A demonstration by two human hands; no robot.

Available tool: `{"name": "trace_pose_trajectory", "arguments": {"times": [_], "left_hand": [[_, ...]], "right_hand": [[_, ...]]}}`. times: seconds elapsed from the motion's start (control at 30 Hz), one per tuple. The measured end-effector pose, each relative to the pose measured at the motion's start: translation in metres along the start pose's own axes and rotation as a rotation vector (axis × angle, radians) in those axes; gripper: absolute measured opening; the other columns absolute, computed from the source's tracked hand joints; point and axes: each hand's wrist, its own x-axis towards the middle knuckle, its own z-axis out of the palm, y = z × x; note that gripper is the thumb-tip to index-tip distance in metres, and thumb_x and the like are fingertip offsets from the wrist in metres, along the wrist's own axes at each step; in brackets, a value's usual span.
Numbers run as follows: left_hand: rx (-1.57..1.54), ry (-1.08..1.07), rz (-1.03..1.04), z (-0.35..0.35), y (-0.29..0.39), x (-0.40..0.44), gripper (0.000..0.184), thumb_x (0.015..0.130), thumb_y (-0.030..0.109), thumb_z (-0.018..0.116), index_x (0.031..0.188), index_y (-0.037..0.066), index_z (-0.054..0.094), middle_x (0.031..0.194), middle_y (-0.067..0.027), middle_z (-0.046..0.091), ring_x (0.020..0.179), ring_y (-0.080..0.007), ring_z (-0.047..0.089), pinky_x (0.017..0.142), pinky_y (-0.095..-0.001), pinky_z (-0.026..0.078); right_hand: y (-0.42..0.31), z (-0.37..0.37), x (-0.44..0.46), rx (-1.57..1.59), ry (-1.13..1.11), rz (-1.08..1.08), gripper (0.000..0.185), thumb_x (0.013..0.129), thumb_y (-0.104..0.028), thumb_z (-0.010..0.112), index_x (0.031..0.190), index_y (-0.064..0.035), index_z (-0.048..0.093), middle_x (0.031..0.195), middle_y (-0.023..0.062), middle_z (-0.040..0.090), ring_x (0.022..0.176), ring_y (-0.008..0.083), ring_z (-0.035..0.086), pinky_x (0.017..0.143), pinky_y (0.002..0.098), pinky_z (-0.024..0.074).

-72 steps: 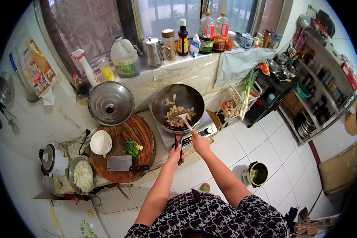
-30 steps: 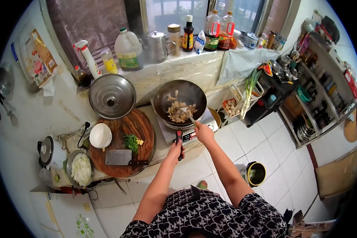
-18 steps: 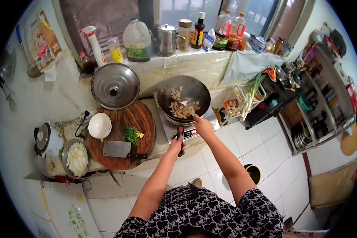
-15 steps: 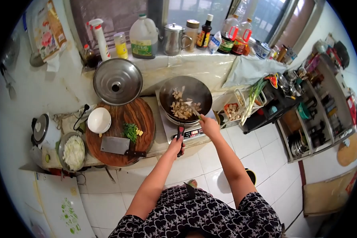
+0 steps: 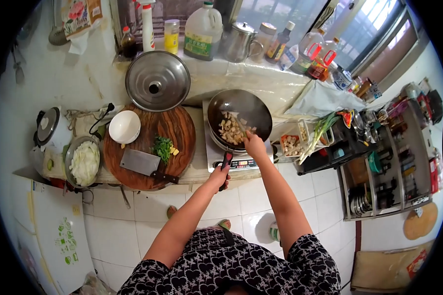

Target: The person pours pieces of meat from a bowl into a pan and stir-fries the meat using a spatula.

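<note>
My left hand (image 5: 220,178) is wrapped around the black and red handle of a dark wok (image 5: 257,110), on its near side. Brown and pale chopped pieces of food (image 5: 230,130), perhaps meat, lie in the bottom of the wok. My right hand (image 5: 254,144) is closed on the handle of a spatula (image 5: 242,127) at the wok's near right rim. The spatula's blade is down among the pieces and partly hidden by them. Beneath the wok stands an induction cooker (image 5: 212,156) with a lit display.
Left of the cooker, a round wooden board (image 5: 179,130) holds a cleaver (image 5: 140,162), chopped greens (image 5: 161,149) and a white bowl (image 5: 124,127). A metal lid (image 5: 157,73) leans behind. Sliced white vegetable fills a bowl (image 5: 84,162). Bottles line the sill; spring onions (image 5: 320,135) lie right.
The camera view has shifted. My right hand has pushed farther in over the wok's rim with the spatula, and the food has been stirred about. My left hand still grips the wok handle.
</note>
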Motion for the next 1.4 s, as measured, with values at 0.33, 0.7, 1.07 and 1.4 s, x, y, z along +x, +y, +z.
{"name": "trace_pose_trajectory", "arguments": {"times": [0.33, 0.7, 1.07, 1.4], "left_hand": [[-0.040, -0.007, -0.009, -0.003, -0.004, 0.005, 0.025, 0.090, 0.032, 0.044, 0.097, 0.009, 0.039, 0.072, -0.0037, 0.047, 0.045, -0.0117, 0.041, 0.038, -0.0290, 0.039], [-0.040, 0.001, -0.014, -0.001, -0.003, 0.003, 0.022, 0.090, 0.032, 0.045, 0.095, 0.012, 0.040, 0.069, 0.0002, 0.046, 0.047, -0.0089, 0.040, 0.041, -0.0264, 0.039], [-0.033, -0.015, -0.011, -0.002, 0.000, -0.001, 0.023, 0.090, 0.034, 0.043, 0.093, 0.011, 0.040, 0.069, 0.0000, 0.045, 0.047, -0.0087, 0.040, 0.041, -0.0271, 0.039], [0.002, -0.012, -0.010, 0.001, -0.001, 0.001, 0.023, 0.090, 0.033, 0.043, 0.092, 0.011, 0.040, 0.069, -0.0005, 0.045, 0.047, -0.0090, 0.040, 0.040, -0.0270, 0.039]], "right_hand": [[0.026, -0.130, -0.077, -0.069, -0.121, -0.120, 0.033, 0.080, -0.027, 0.055, 0.110, -0.0126, 0.058, 0.084, 0.0170, 0.062, 0.080, 0.0330, 0.059, 0.070, 0.0377, 0.0457], [0.047, -0.046, -0.058, 0.277, -0.161, -0.019, 0.036, 0.083, -0.021, 0.055, 0.112, -0.0004, 0.054, 0.056, 0.0000, 0.049, 0.050, 0.0071, 0.043, 0.048, 0.0248, 0.0372], [0.015, -0.019, -0.022, 0.142, 0.020, 0.000, 0.036, 0.080, -0.026, 0.054, 0.111, -0.0088, 0.056, 0.087, 0.0230, 0.059, 0.087, 0.0370, 0.056, 0.073, 0.0372, 0.0444], [0.038, -0.092, -0.080, 0.256, -0.189, 0.006, 0.035, 0.079, -0.028, 0.053, 0.107, -0.0066, 0.058, 0.091, 0.0210, 0.060, 0.086, 0.0350, 0.057, 0.075, 0.0372, 0.0445]]}}
